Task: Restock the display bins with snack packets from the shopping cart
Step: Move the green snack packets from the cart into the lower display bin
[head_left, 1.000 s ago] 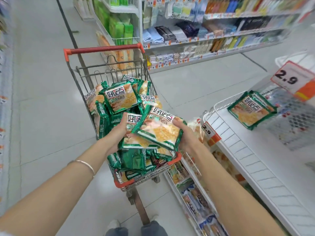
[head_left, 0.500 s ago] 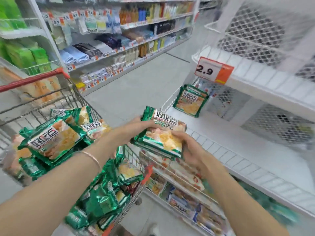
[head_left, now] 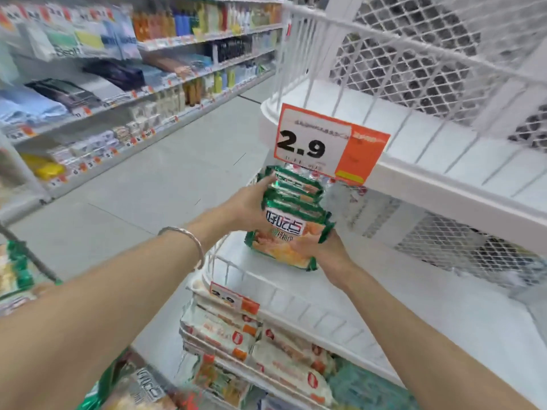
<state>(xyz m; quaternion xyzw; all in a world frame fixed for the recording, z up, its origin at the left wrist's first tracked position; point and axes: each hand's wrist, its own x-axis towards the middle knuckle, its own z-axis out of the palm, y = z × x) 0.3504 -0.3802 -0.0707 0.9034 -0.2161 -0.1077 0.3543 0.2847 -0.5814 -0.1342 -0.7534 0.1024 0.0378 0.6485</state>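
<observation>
1. The stack of snack packets (head_left: 291, 229) is held at the centre of the frame, just under the orange-and-white price card (head_left: 328, 143) and above the white floor of the middle display bin (head_left: 310, 309). Whether its lower edge already touches that floor cannot be told.
2. The step in hand is judged to be the setting-down of the stack in this bin. The stack should be lowered as one block, with pressure kept on both sides until the bottom packet lies flat.
3. The printed faces should be left upward and squared to the bin's front rail, so that the packets do not fan out or slide over the rim.
4. The price card should be passed under, not brushed, since the top of the stack lies very close to it.
5. The hands are best released one after the other, the lower one being drawn out last.
6. The left hand (head_left: 248, 208), on the arm with the bracelet (head_left: 189, 241), reaches in from the lower left; its fingers are wrapped round the far left edge of the stack.
7. The right hand (head_left: 322, 250) comes from the lower right and grips the stack's near corner; most of its fingers are hidden beneath the packets.
8. The shopping cart (head_left: 32, 255) shows at the left edge.
</observation>
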